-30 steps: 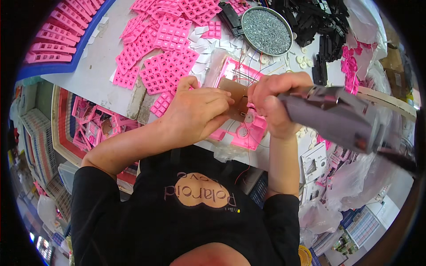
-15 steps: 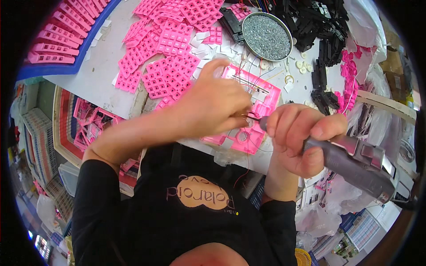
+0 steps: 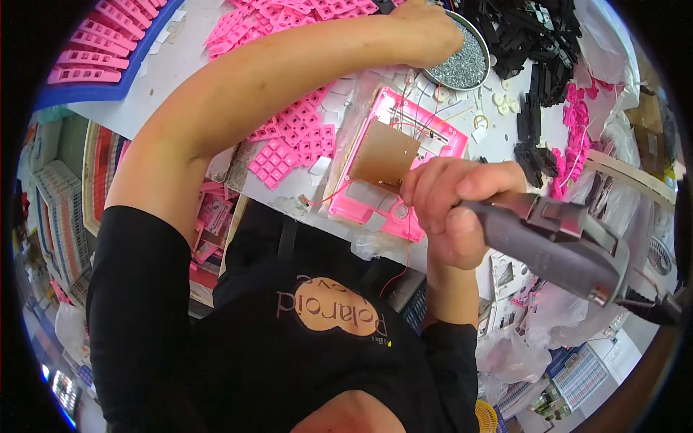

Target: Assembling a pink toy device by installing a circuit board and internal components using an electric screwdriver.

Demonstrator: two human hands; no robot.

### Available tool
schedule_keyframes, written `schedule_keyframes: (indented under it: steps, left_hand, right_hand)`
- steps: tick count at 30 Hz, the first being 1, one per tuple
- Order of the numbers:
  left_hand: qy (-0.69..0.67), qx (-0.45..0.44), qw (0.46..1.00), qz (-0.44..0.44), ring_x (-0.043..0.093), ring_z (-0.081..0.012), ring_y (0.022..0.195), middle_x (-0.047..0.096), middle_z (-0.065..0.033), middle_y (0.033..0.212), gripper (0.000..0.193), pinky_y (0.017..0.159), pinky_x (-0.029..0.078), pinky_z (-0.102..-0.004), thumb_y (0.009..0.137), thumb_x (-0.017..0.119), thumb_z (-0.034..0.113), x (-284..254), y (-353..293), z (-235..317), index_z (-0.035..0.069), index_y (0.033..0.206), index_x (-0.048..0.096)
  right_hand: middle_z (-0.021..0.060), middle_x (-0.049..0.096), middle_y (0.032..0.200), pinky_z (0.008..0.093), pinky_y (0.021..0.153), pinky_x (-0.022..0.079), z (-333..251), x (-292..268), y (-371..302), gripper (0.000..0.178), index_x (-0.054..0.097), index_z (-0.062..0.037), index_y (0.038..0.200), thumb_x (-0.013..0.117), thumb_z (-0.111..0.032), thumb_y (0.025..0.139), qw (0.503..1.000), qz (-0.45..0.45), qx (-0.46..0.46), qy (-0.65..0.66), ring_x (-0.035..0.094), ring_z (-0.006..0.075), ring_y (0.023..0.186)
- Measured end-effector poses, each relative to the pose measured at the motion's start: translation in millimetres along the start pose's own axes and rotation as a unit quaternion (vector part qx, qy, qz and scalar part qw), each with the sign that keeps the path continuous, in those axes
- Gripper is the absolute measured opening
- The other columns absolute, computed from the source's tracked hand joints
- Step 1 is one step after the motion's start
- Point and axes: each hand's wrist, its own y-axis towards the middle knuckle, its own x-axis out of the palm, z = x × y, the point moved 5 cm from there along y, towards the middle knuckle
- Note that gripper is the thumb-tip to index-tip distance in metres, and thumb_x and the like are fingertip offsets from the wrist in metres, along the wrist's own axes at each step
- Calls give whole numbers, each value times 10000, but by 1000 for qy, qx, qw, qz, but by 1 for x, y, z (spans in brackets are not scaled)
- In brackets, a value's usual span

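My right hand (image 3: 462,206) is wrapped round a grey electric screwdriver (image 3: 552,252). Its bit end, largely hidden by my fingers, is by the lower right corner of a brown board (image 3: 382,155). That board lies on an open pink plastic housing (image 3: 411,227), with thin red and dark wires running about it. Far across the table my left hand (image 3: 429,36) reaches over a round metal dish (image 3: 488,63) full of small silver screws (image 3: 462,65). The fingers of this hand are mostly hidden, and I cannot tell what they hold.
Pink keypad pieces (image 3: 296,133) pile up left of the housing, among white paper bits. Black plastic parts (image 3: 530,123) heap at the right, beside pink pieces (image 3: 574,137) and plastic bags. A blue tray (image 3: 123,94) of pink parts stands at the far left.
My left hand has moved from the housing up to the screw dish, uncovering the brown board. My right hand has shifted slightly left with the screwdriver.
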Motion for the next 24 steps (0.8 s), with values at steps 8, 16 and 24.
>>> schedule_keyframes:
  steps: [8,16,24]
  left_hand:
    - [6,22,999,29,697,-275,828,744,-102,826,224,836,383,-485,824,605,263,3,3,6,121,774,771]
    - [22,16,999,31,692,-248,876,754,-73,880,185,849,374,-472,815,635,266,-4,-1,-4,150,807,780]
    - [52,30,998,-10,688,-249,938,755,-60,939,157,853,388,-490,825,652,235,12,10,3,157,891,770]
  right_hand:
    - [99,581,728,398,655,518,5,11,3,236,514,-33,1045,655,52,875,999,-8,4,-47,576,206,640]
    - [110,615,694,345,561,510,15,19,3,190,562,6,888,680,114,785,989,-14,-22,-146,610,194,585]
    - [20,518,628,322,503,437,-20,7,24,214,487,-75,1093,636,-142,955,996,-26,-48,-68,498,149,516]
